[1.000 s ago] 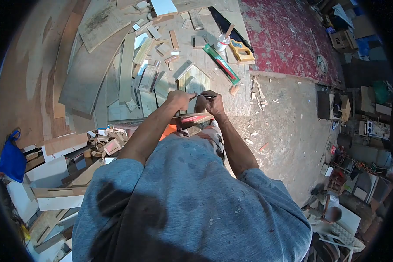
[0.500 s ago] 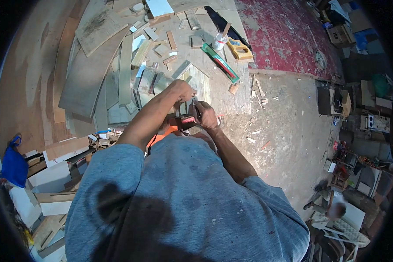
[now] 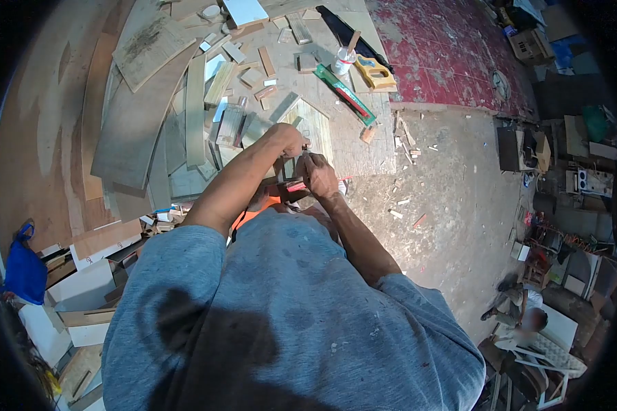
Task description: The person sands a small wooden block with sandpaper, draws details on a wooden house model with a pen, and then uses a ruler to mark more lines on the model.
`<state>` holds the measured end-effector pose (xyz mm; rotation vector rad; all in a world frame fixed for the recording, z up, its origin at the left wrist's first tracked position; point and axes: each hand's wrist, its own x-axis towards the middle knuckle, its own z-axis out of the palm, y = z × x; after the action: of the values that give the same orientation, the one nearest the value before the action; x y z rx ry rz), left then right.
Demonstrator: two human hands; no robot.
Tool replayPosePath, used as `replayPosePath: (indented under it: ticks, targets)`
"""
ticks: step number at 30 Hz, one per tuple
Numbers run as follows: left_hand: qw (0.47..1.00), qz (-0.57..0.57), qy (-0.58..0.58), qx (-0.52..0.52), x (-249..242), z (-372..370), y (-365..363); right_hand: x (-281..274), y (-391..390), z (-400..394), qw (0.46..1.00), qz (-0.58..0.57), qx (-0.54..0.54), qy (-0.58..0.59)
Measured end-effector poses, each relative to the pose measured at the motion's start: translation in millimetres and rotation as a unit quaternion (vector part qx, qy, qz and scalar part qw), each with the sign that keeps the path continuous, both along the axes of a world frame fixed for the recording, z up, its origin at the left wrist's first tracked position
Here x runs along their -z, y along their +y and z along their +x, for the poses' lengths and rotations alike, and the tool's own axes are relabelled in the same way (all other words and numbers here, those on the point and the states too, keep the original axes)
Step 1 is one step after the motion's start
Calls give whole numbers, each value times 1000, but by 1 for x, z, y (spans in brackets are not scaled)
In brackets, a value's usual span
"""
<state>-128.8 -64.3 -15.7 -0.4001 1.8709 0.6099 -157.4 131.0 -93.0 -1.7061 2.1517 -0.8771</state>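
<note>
My left hand is closed, its fingers bent down at the near edge of a pale wooden piece with a pointed top. Close beside it, my right hand is also closed, its fingertips almost touching those of the left. Something small and greyish shows between the two hands, too small to name. My fingers hide most of what they grip. The pale wooden piece lies on the worktable, just beyond my hands.
A yellow-handled saw, a white tub with a stick in it and a green-and-red packet lie beyond my hands. Wood offcuts and large boards crowd the left. At the lower right a person sits among furniture.
My right hand has shifted slightly up and turned, its fingers now closer to my left hand. The left hand has hardly moved. The whole view has tilted a little.
</note>
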Motion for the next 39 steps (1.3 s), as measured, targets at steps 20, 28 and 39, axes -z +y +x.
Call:
replayPosePath:
  ticks: [20, 28, 39]
  targets:
    - [997, -26, 31, 59, 11, -3, -1, 8, -18, 5, 999, 4, 21, 50]
    - [995, -32, 51, 78, 14, 8, 2, -12, 10, -10, 867, -90, 239, -428]
    - [998, -42, 50, 23, 13, 13, 2, 7, -8, -26, 842, -55, 155, -514]
